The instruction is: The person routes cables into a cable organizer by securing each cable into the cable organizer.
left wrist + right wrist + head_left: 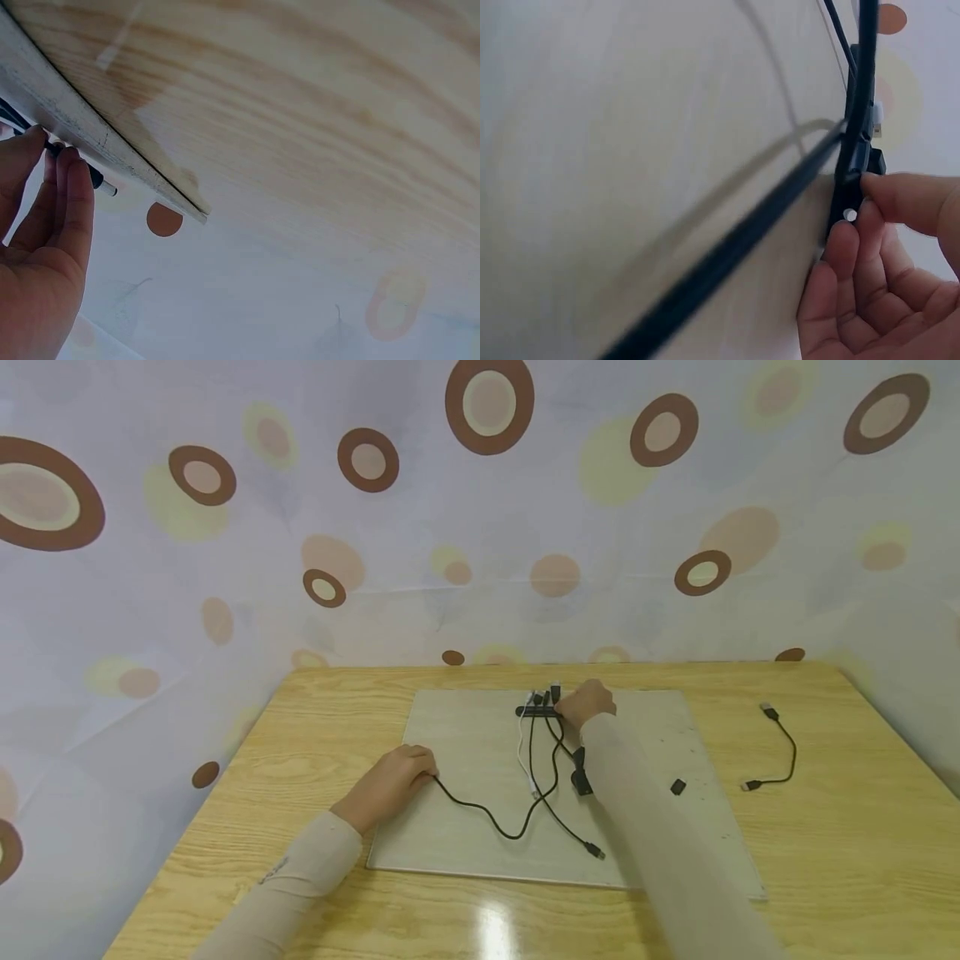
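My left hand [392, 787] pinches a long black cable [480, 810] near one end, over the left side of a pale board. In the left wrist view, a dark plug with a metal tip [105, 186] sticks out past the fingers. This cable curves across the board up to a black cable holder [521, 712] near its back edge. My right hand [592, 700] is at the holder's right end, thumb and fingertips gripping it beside a small white dot [850, 214]. A white cable [520, 747] and other black cables run through the holder, their plugs behind it.
The pale board [465, 852] lies on a wooden table [847, 843]. A black adapter piece [581, 782] lies beside the right sleeve, and a small black square [678, 787] is farther right. A short black cable [793, 752] rests on the table, right of the board.
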The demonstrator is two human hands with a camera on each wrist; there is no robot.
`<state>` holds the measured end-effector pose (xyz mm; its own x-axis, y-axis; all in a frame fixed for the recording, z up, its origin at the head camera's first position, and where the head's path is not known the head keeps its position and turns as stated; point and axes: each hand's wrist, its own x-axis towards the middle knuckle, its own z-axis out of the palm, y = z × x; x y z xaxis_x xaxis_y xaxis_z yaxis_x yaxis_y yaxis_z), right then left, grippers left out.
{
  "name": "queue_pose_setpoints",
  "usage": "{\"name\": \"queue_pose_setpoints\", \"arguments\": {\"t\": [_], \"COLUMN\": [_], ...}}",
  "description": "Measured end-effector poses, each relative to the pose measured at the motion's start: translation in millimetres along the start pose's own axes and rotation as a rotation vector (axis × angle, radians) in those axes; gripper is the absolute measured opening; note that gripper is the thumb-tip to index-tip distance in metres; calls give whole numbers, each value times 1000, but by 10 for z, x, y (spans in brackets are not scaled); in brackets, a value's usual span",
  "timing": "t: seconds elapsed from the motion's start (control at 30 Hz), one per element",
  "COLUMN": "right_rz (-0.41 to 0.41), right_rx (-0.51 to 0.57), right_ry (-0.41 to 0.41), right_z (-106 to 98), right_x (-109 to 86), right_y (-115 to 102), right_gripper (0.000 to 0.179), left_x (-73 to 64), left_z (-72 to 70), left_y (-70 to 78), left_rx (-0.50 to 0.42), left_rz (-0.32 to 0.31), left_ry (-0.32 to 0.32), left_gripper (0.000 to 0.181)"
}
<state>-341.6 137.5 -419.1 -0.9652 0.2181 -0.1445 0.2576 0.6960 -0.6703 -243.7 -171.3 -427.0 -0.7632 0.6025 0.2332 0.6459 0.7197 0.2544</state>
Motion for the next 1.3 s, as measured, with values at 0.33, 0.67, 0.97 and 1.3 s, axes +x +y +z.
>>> {"name": "queue_pose_setpoints", "arguments": {"t": [0.33, 0.67, 0.97, 1.3], "right_rz": [48, 161, -41, 34], "right_rx": [13, -24, -54, -91], "right_ry": [1, 18, 52, 17], "right_z": [67, 90, 79, 204], "right_x": [-13, -121, -280, 158], "right_y": [-10, -152, -53, 123], "right_gripper": [21, 27, 25, 33], "left_x": [3, -8, -16, 1], "left_z": [17, 17, 14, -17], "left_y": [-3, 18, 10, 39], "left_rx": [18, 16, 22, 2], "left_rz": [17, 27, 41, 14], "left_ry": [12, 15, 35, 5], "left_gripper": [4, 4, 5, 4]}}
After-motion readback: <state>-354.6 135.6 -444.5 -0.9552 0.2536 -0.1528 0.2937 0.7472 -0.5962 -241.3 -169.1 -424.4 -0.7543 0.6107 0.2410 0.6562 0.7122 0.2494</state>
